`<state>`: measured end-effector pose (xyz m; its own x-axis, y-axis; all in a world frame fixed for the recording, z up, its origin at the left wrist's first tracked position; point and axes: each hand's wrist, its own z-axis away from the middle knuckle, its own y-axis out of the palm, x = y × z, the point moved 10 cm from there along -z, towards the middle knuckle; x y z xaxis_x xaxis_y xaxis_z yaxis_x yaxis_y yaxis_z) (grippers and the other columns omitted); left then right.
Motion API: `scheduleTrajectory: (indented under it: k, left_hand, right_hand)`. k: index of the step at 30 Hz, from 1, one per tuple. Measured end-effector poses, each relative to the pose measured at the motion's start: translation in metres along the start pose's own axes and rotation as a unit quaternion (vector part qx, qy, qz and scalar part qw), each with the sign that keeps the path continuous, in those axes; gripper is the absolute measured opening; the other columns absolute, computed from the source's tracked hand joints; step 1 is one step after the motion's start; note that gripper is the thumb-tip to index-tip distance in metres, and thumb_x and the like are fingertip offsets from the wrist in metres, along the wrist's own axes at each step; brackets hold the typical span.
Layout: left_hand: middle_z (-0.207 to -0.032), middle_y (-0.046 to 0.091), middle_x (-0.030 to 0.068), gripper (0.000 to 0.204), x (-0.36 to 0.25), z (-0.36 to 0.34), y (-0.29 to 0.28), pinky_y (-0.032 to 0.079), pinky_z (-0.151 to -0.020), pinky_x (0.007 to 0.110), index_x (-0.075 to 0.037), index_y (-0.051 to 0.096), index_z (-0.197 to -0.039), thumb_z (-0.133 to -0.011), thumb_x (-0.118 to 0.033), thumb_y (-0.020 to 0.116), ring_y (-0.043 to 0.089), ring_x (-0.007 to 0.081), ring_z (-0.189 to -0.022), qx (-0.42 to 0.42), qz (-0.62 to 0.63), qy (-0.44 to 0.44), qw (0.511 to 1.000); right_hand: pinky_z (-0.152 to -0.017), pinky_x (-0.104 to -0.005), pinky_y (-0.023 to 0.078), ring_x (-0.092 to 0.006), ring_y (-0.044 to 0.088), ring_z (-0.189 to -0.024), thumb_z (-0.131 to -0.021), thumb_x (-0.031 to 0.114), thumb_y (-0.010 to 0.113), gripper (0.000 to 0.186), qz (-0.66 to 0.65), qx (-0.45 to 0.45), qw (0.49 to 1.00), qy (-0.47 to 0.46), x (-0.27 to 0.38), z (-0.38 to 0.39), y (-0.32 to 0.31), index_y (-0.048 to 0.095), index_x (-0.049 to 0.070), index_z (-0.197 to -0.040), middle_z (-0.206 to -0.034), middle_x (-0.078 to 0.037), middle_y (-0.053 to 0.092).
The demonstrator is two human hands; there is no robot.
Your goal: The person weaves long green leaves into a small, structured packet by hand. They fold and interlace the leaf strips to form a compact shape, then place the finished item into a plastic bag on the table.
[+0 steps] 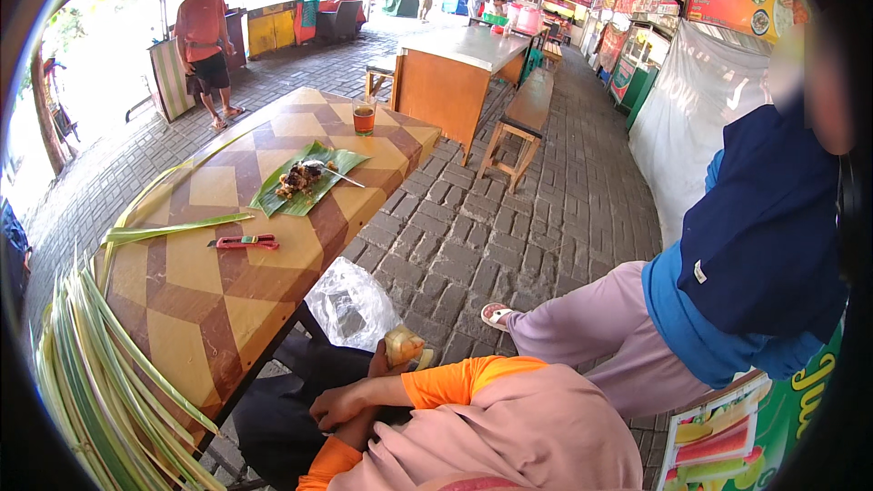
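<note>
Low in the view my left hand [380, 360] grips a small clear plastic pack of yellow-orange food [404, 346]. My forearms cross in my lap. My right hand [335, 406] rests over the left forearm, fingers loosely bent, with nothing visible in it. Beside me stands a patterned wooden table [191, 309]. On it lie a red cutter knife [245, 242], a strip of green leaf [177, 229] and a banana leaf [300, 202] bearing dark food [296, 182] and a spoon [336, 173]. A glass of brown drink [364, 116] stands at its far end.
Long pale-green leaf strips [100, 382] hang over the table's near left end. A clear plastic bag [353, 305] is beside the table. At right stands a person in blue [755, 218]; another in red [202, 27] stands far left. A bench [527, 107] and counter [446, 95] lie ahead.
</note>
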<state>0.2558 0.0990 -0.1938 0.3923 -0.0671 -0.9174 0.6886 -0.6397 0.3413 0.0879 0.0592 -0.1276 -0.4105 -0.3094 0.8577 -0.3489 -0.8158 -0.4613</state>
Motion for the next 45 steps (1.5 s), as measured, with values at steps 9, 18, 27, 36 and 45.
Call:
scheduleTrajectory:
  k: [9, 18, 27, 36, 45]
  left_hand:
    - [-0.114, 0.054, 0.0067, 0.057, -0.003, -0.001, -0.001, 0.043, -0.089, 0.031, -0.004, 0.037, -0.128, -0.078, -0.002, 0.063, 0.053, 0.0141, -0.102, -0.003, 0.0, 0.002, 1.0]
    - [-0.114, 0.054, 0.0066, 0.056, -0.001, 0.003, 0.0, 0.043, -0.09, 0.032, -0.004, 0.037, -0.129, -0.078, -0.001, 0.062, 0.053, 0.0141, -0.103, -0.006, -0.003, -0.007, 1.0]
    - [-0.114, 0.054, 0.0064, 0.056, -0.004, 0.0, 0.001, 0.043, -0.091, 0.032, -0.004, 0.037, -0.129, -0.079, -0.001, 0.061, 0.052, 0.0141, -0.103, -0.009, -0.005, -0.013, 1.0]
    - [-0.115, 0.054, 0.0067, 0.053, -0.109, -0.001, -0.017, 0.042, -0.091, 0.033, -0.004, 0.039, -0.129, -0.08, 0.0, 0.059, 0.052, 0.0148, -0.104, -0.108, -0.026, 0.061, 0.992]
    - [-0.109, 0.06, 0.0207, 0.066, -0.256, 0.0, 0.026, 0.046, -0.085, 0.036, -0.002, 0.027, -0.137, -0.079, 0.002, 0.058, 0.06, 0.0352, -0.101, -0.119, -0.287, 0.085, 0.947]
  right_hand:
    - [-0.071, -0.0353, 0.047, -0.0269, 0.062, -0.082, -0.078, 0.029, 0.06, 0.03, 0.016, -0.002, 1.0, 0.015, -0.004, 0.0, -0.001, 0.062, 0.001, -0.087, -0.086, -0.014, 0.065]
    - [-0.074, -0.0361, 0.048, -0.027, 0.062, -0.087, -0.076, 0.028, 0.06, 0.032, -0.008, 0.012, 0.999, 0.03, -0.006, 0.0, 0.001, 0.064, 0.0, -0.09, -0.09, -0.015, 0.065]
    - [-0.075, -0.0374, 0.048, -0.0284, 0.061, -0.085, -0.078, 0.027, 0.06, 0.03, -0.001, 0.004, 1.0, 0.03, 0.005, 0.006, -0.004, 0.063, 0.0, -0.089, -0.087, -0.015, 0.064]
    - [-0.076, -0.0379, 0.044, -0.0246, 0.056, -0.088, -0.078, 0.005, 0.061, 0.011, 0.001, -0.337, 0.894, -0.295, 0.133, 0.11, -0.133, 0.057, 0.004, -0.088, -0.096, -0.011, 0.058]
    - [-0.098, -0.0415, 0.035, -0.0336, 0.045, -0.116, -0.083, 0.029, 0.063, 0.047, 0.12, -0.473, 0.859, -0.152, 0.141, 0.184, -0.208, 0.048, 0.001, -0.119, -0.119, -0.018, 0.048]
